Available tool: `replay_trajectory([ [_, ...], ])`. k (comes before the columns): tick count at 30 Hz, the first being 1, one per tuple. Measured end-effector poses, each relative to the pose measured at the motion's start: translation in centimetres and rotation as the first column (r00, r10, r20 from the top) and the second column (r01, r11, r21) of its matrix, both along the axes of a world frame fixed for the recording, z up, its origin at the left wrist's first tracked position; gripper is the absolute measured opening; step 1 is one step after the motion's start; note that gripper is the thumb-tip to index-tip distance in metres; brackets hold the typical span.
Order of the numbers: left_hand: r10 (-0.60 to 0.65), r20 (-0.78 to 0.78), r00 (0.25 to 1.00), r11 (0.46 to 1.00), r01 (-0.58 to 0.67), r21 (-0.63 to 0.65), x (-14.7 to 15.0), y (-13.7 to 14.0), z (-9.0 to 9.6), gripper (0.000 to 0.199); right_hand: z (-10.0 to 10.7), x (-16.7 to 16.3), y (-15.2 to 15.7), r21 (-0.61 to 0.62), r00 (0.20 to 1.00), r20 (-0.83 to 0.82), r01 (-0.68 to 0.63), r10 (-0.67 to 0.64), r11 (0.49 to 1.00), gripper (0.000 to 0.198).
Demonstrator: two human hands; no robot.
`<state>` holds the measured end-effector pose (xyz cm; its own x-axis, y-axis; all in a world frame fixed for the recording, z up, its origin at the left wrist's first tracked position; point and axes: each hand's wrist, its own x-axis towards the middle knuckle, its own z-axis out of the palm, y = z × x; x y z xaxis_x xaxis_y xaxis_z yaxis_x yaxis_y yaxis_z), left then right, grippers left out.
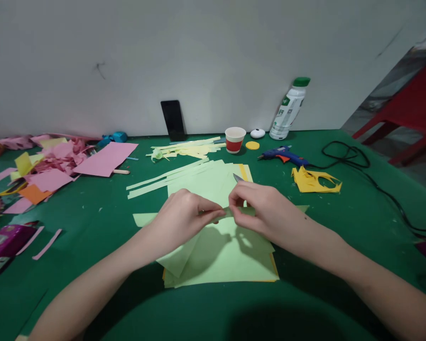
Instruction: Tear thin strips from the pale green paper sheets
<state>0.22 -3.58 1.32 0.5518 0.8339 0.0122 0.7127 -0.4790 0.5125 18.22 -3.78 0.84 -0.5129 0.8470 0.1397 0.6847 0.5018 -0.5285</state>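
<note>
My left hand (186, 213) and my right hand (264, 206) meet over a pile of pale green paper sheets (230, 265). Thumb and fingers of each hand pinch a pale green paper strip (227, 212), whose ends stick out to either side behind the hands. A grey pointed tip (237, 178) shows just behind my right fingers; I cannot tell what it belongs to or whether the hand holds it. Cut green strips (163, 181) lie at the pile's far left. Yellow-orange sheet edges peek out beneath the green paper.
Along the wall are a black phone (173, 120), a paper cup (235, 140), a white case (257, 133) and a leaning bottle (287, 111). A blue glue gun (284, 155) with its cord and a cut yellow scrap (315, 181) lie right. Pink scraps (64, 158) heap up left.
</note>
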Motion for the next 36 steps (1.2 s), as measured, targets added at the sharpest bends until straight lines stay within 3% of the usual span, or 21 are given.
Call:
replay_trajectory([
  [6, 0.113, 0.061, 0.992, 0.993, -0.114, 0.011, -0.7, 0.6, 1.3, 0.024, 0.7, 2.5, 1.9, 0.101, 0.989, 0.057, 0.128, -0.134, 0.987, 0.009],
  [12, 0.172, 0.046, 0.984, 0.983, -0.175, 0.055, -1.4, 0.6, 1.9, 0.028, 1.2, 4.7, 3.1, 0.119, 0.959, 0.13, 0.239, -0.253, 0.964, 0.013],
  [18, 0.186, 0.032, 0.982, 0.981, -0.188, 0.053, -1.6, 0.6, 2.0, 0.029, 0.9, 7.8, 4.9, 0.28, 0.885, 0.241, 0.331, -0.399, 0.901, 0.016],
  [20, 0.171, 0.044, 0.984, 0.985, -0.172, 0.016, -1.4, 0.7, 1.9, 0.026, 1.2, 7.9, 4.8, 0.317, 0.89, 0.172, 0.356, -0.422, 0.879, 0.016],
  [22, 0.138, 0.04, 0.99, 0.99, -0.138, -0.023, -1.1, 0.7, 1.7, 0.024, 1.7, 6.9, 4.0, 0.305, 0.928, 0.121, 0.304, -0.354, 0.903, 0.021],
  [24, 0.105, 0.018, 0.994, 0.994, -0.104, -0.045, -0.8, 0.7, 1.4, 0.023, 1.8, 5.2, 2.6, 0.257, 0.986, 0.051, 0.143, -0.161, 0.956, 0.027],
  [26, 0.074, 0.003, 0.997, 0.996, -0.073, -0.045, -0.6, 0.7, 1.0, 0.024, 1.5, 3.3, 1.3, 0.21, 0.988, 0.149, -0.008, -0.024, 0.978, 0.035],
  [27, 0.057, 0.01, 0.998, 0.998, -0.057, -0.039, -0.5, 0.7, 0.8, 0.024, 1.3, 2.5, 0.8, 0.193, 0.976, 0.218, -0.046, 0.003, 0.98, 0.03],
  [29, 0.024, 0.05, 0.998, 1.0, -0.024, -0.015, -0.4, 0.7, 0.3, 0.022, 0.8, 1.4, 0.2, 0.151, 0.946, 0.324, -0.083, 0.03, 0.985, 0.023],
  [31, 0.003, 0.096, 0.995, 1.0, -0.004, 0.014, -0.2, 0.6, -0.3, 0.021, 0.5, 0.8, 0.0, 0.134, 0.92, 0.391, -0.073, 0.015, 0.988, 0.031],
  [36, -0.039, 0.141, 0.989, 0.997, 0.028, 0.078, 0.6, 0.3, -1.6, 0.021, 0.5, 0.3, 0.1, 0.114, 0.908, 0.417, -0.017, -0.033, 0.993, 0.033],
])
